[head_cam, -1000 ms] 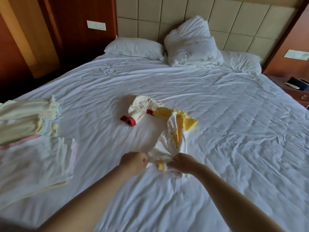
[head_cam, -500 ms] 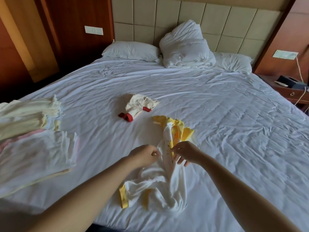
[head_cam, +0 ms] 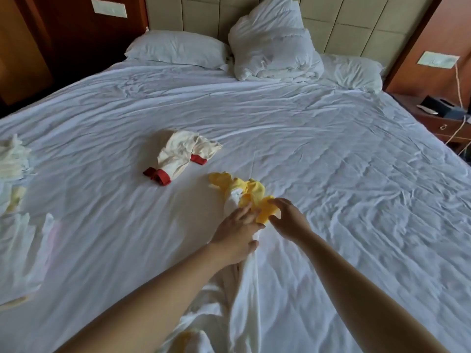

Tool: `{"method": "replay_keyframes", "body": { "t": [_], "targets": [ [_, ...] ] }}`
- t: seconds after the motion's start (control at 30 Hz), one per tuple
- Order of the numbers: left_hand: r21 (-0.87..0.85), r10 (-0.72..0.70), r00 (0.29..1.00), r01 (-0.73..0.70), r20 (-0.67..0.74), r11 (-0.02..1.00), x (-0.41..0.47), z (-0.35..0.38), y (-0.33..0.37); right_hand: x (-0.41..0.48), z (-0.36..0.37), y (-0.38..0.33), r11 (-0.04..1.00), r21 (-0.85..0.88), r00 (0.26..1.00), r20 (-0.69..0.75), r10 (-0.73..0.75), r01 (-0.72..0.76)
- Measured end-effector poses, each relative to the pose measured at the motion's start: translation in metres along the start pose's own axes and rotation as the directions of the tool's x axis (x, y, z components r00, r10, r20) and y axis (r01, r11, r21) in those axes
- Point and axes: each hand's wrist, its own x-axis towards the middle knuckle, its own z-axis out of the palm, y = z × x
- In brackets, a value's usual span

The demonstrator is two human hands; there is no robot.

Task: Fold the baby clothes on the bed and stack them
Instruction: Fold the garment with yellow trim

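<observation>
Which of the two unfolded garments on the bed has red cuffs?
The cream garment, lying alone farther up the bed. The white and yellow garment nearer the camera shows no red.

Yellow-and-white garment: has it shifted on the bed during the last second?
Yes. The yellow-and-white garment has been dragged toward the foot of the bed: it lay against the red-cuffed garment, and now a gap separates them.

A beige padded headboard (head_cam: pixel 339 24) stands between wood-panelled walls (head_cam: pixel 76 34), beside a nightstand (head_cam: pixel 443 127) bearing perhaps a phone (head_cam: pixel 444 109).

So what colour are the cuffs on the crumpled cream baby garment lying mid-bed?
Red cuffs, clearest in the head view.
</observation>
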Motion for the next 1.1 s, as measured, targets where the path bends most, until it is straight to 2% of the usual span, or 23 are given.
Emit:
{"method": "replay_keyframes", "body": {
  "t": [0.07,0.27,0.5,0.6,0.7,0.8,0.9,1.03,1.1],
  "targets": [
    [0.011,-0.024,1.000,0.024,0.016,1.000,0.005,0.011,-0.011,0.011,0.010,0.007,0.999,0.030,1.000,0.005,0.017,-0.017],
    [-0.148,-0.161,0.987,0.159,0.000,0.976,0.006,0.030,-0.025,0.027,0.030,0.014,0.980,0.171,0.988,-0.092,0.123,-0.106],
    [-0.199,-0.226,0.973,0.230,0.040,0.953,0.005,0.019,-0.021,0.000,0.012,0.007,0.970,0.228,0.981,-0.154,0.116,-0.079],
    [-0.177,-0.192,0.980,0.198,0.050,0.964,-0.005,0.006,-0.012,-0.021,-0.005,0.000,0.979,0.195,0.978,-0.209,-0.012,0.053],
    [-0.252,-0.159,0.981,0.127,-0.113,0.959,-0.018,-0.017,0.003,-0.043,-0.029,-0.021,0.953,0.227,0.962,-0.232,-0.146,0.200],
    [-0.383,-0.131,0.954,0.018,-0.270,0.924,-0.030,-0.045,0.015,-0.065,-0.055,-0.050,0.812,0.494,0.946,-0.247,-0.211,0.310],
    [-0.474,-0.151,0.944,-0.006,-0.293,0.881,-0.044,-0.076,0.022,-0.085,-0.080,-0.079,0.622,0.710,0.944,-0.234,-0.234,0.330],
    [-0.594,-0.161,0.930,-0.073,-0.331,0.801,-0.069,-0.120,0.026,-0.110,-0.111,-0.120,0.477,0.816,0.939,-0.222,-0.261,0.326],
    [-0.621,-0.165,0.911,-0.118,-0.379,0.775,-0.082,-0.145,0.027,-0.118,-0.122,-0.138,0.446,0.842,0.942,-0.194,-0.275,0.304]
  ]
}}
